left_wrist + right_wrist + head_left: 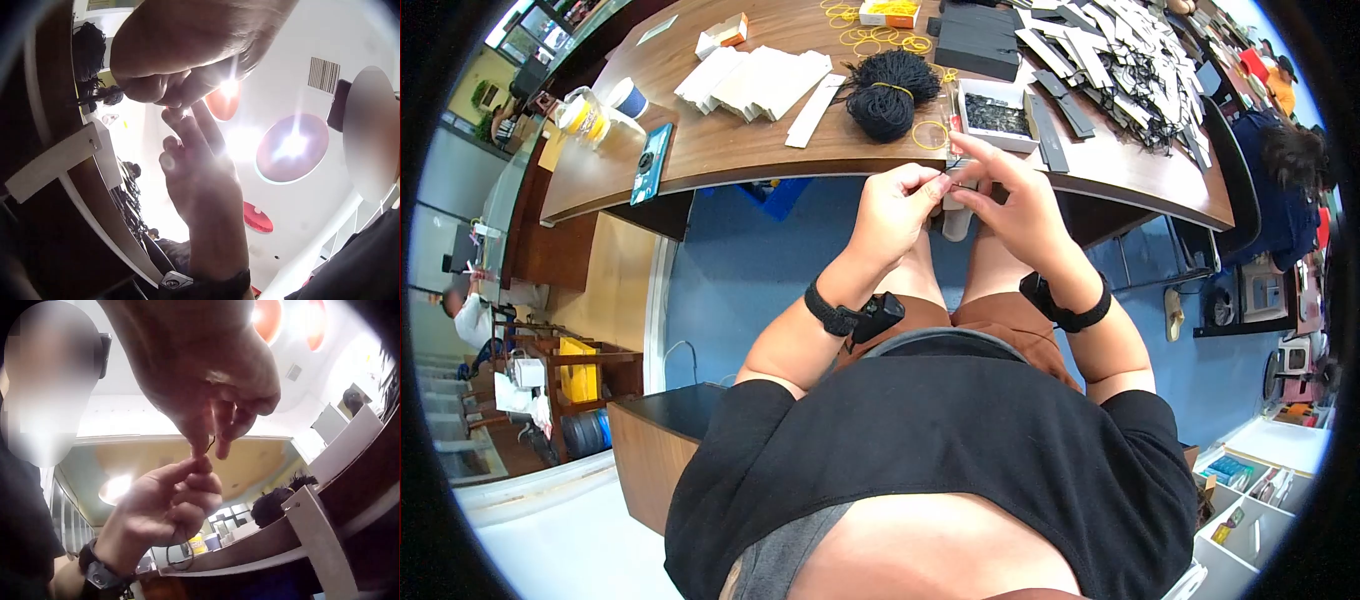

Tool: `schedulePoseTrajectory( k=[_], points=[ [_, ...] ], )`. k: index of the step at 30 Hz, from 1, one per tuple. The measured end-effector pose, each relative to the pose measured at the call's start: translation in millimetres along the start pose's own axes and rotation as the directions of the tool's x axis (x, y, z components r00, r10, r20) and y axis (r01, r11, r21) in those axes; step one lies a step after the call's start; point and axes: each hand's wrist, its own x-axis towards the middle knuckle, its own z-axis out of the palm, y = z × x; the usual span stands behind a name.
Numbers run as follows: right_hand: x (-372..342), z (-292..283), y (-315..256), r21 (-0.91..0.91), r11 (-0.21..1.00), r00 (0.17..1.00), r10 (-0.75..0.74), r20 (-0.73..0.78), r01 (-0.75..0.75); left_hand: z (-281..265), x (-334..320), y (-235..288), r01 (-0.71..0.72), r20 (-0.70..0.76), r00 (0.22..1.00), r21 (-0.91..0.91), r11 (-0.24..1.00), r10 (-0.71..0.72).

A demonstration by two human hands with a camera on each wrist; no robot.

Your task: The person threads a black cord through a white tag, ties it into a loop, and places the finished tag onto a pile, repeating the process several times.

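My left hand and right hand meet just in front of the table's near edge, fingertips close together. Between them runs a thin black cord, pinched at the fingertips of both hands. More of the cord loops below the curled fingers of the left hand in the right wrist view. Close to the hands, a white strip tag with a small hole near its end stands out at the table edge. A bundle of black cords, tied with a yellow band, lies on the table beyond the left hand.
White card strips lie in stacks at the left, near a phone and a cup. A white box of small black pieces stands beyond the right hand. Tagged cords are heaped at the right. Yellow bands lie behind.
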Motion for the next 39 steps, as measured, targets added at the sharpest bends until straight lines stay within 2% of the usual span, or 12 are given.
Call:
schedulePoseTrajectory(
  k=[2, 6, 12, 16, 19, 22, 24, 25, 28, 32, 35, 39],
  points=[
    [5, -5, 5, -0.254, 0.945, 0.978, -0.209, 0.018, 0.207, -5, 1, -2, 0.039, 0.026, 0.999, -0.035, 0.999, -0.038],
    [11, -11, 4, -0.242, 0.959, 0.989, -0.141, 0.044, 0.147, -9, 0, -3, 0.02, 0.069, 0.997, 0.04, 0.999, -0.023],
    [9, -8, 10, 0.358, 0.873, 0.942, 0.289, 0.168, -0.332, -6, -2, 4, -0.141, 0.014, 0.99, 0.221, 0.965, 0.142],
    [7, -3, 24, 0.546, 0.751, 0.926, 0.346, 0.154, -0.371, -4, -3, 10, -0.238, 0.026, 0.967, 0.442, 0.865, 0.253],
    [-1, -7, 11, -0.166, 0.982, 0.983, -0.111, -0.144, 0.087, -9, -2, 7, -0.177, -0.001, 0.98, 0.472, 0.864, 0.201],
    [-5, -10, 14, -0.595, 0.675, 0.827, -0.562, -0.032, 0.436, -21, 1, 5, -0.073, 0.048, 0.997, 0.457, 0.886, 0.057],
    [-12, -7, 21, -0.607, 0.646, 0.807, -0.59, -0.011, 0.464, -29, 6, -1, 0.115, 0.123, 0.981, 0.236, 0.965, -0.147],
    [-14, -6, 25, -0.609, 0.624, 0.786, -0.619, -0.002, 0.49, -31, 6, 3, 0.409, 0.165, 0.907, -0.132, 0.903, -0.387],
    [-19, -5, 29, -0.594, 0.585, 0.753, -0.656, 0.055, 0.552, -25, 6, 2, 0.555, 0.29, 0.827, -0.566, 0.61, -0.483],
    [-22, -2, 22, -0.542, 0.583, 0.748, -0.649, 0.138, 0.606, -10, 3, -1, 0.554, 0.271, 0.83, -0.497, 0.668, -0.487],
    [-15, -6, 17, -0.507, 0.617, 0.75, -0.655, 0.092, 0.601, 4, -8, 8, 0.348, 0.131, 0.935, -0.14, 0.927, -0.331],
    [-9, -4, 29, -0.363, 0.86, 0.916, -0.4, -0.043, 0.359, 1, -6, -5, 0.104, 0.156, 0.98, 0.107, 0.989, -0.12]
  ],
)
